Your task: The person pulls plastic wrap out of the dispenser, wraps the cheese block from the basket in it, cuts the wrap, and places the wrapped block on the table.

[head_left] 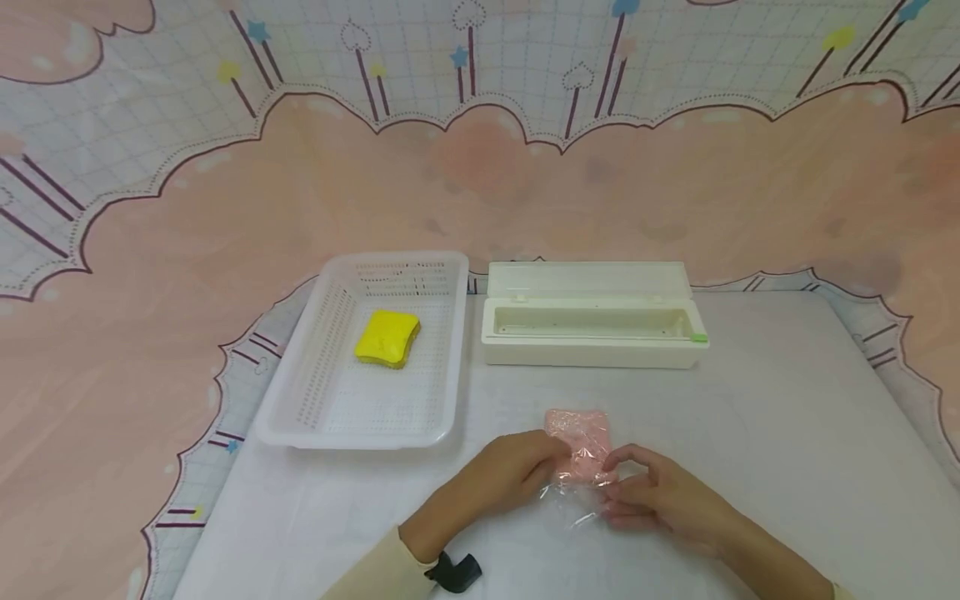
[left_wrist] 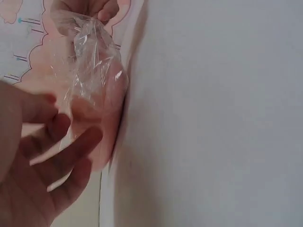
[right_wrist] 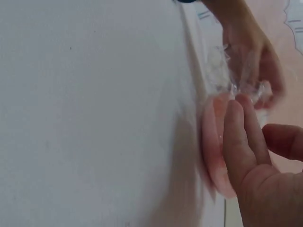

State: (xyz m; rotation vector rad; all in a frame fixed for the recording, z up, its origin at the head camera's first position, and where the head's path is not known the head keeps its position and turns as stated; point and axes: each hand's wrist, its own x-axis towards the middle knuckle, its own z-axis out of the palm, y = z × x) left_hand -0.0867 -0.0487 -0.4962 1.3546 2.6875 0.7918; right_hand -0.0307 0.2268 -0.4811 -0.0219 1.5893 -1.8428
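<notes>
A flat, pink, sponge-like block (head_left: 582,442) lies on the white table, covered in shiny, crumpled clear plastic film (head_left: 573,504). My left hand (head_left: 517,468) is at the block's left edge, with thumb and forefinger pinching the film. From the right, my right hand (head_left: 660,500) holds the film at the block's near corner. The left wrist view has the film (left_wrist: 97,61) drawn up into a bunch toward the fingertips of the right hand (left_wrist: 90,9). In the right wrist view, loose film also gathers by the left hand (right_wrist: 255,56).
At the back left stands a white perforated basket (head_left: 450,383) holding a yellow, pillow-shaped piece (head_left: 387,337). Right of it is a long white box (head_left: 592,354) with its lid (head_left: 588,279) raised and a small green tab (head_left: 698,338). A patterned cloth (head_left: 420,200) hangs behind.
</notes>
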